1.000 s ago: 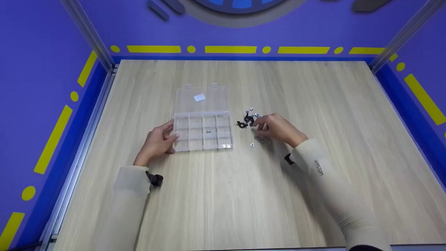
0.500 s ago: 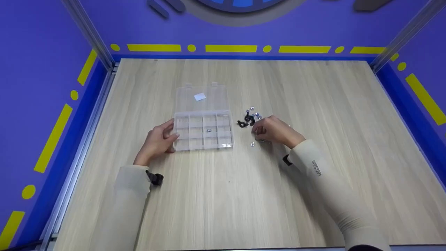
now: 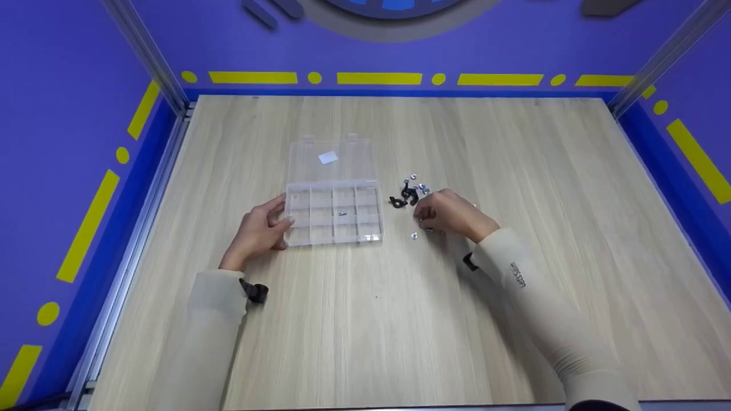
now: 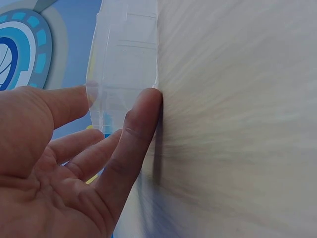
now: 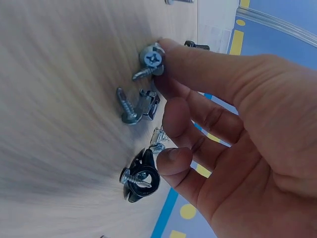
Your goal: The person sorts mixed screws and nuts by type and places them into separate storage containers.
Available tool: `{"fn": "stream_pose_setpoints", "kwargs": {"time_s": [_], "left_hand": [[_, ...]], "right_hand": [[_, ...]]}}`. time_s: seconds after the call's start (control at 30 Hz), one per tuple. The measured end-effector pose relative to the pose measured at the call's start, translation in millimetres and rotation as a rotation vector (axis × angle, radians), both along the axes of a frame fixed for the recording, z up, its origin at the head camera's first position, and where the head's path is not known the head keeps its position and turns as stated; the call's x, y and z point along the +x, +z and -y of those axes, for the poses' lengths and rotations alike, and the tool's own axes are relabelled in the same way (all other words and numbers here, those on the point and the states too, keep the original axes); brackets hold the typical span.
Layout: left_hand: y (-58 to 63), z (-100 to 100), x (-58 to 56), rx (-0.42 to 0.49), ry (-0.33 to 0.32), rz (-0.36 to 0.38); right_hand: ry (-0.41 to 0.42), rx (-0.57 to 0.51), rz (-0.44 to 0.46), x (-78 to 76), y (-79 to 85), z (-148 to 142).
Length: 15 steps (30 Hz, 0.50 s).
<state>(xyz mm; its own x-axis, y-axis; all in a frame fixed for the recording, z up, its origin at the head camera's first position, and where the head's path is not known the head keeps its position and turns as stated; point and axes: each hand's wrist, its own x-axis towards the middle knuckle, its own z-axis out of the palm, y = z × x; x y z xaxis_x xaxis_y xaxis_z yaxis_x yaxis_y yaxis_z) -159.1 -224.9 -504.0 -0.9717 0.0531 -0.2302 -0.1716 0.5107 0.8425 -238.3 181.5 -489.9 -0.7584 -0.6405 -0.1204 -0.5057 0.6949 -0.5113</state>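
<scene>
A clear plastic compartment box (image 3: 333, 184) lies with its lid laid back on the table. My left hand (image 3: 255, 233) grips its left edge, the thumb on the rim and a finger low against the side. One small screw (image 3: 342, 213) lies in a middle compartment. Right of the box, my right hand (image 3: 455, 215) reaches down to the tabletop. Its thumb and index finger pinch a cross-head screw (image 5: 152, 59), seen in the right wrist view; the index fingertip is partly hidden. Another screw (image 5: 128, 110) and a metal clip (image 5: 150, 104) lie close to those fingers.
Black ring-shaped pieces with tabs (image 3: 409, 193) lie between the box and my right hand, several small metal parts (image 3: 422, 186) around them. A lone metal piece (image 3: 414, 236) rests nearer me. Blue walls (image 3: 377, 60) bound the wooden table (image 3: 365, 319).
My right hand has shifted slightly down and left among the metal parts, its fingertips coming together at a screw. The left hand and the box have stayed in place.
</scene>
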Motion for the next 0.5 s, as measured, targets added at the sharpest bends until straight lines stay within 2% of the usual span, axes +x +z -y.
{"fn": "stream_pose_setpoints", "kwargs": {"time_s": [0.17,0.4,0.5], "left_hand": [[-0.5,0.1,0.1,-0.006,0.008,0.003],[-1.4,0.8,0.5,0.027,-0.018,-0.011],[-1.6,0.3,0.0,0.013,-0.020,-0.018]], "right_hand": [[-0.006,-0.004,0.006,0.2,1.5,0.9],[0.032,0.002,-0.077,-0.1,0.3,1.7],[0.036,0.010,-0.092,-0.2,0.0,2.0]]}}
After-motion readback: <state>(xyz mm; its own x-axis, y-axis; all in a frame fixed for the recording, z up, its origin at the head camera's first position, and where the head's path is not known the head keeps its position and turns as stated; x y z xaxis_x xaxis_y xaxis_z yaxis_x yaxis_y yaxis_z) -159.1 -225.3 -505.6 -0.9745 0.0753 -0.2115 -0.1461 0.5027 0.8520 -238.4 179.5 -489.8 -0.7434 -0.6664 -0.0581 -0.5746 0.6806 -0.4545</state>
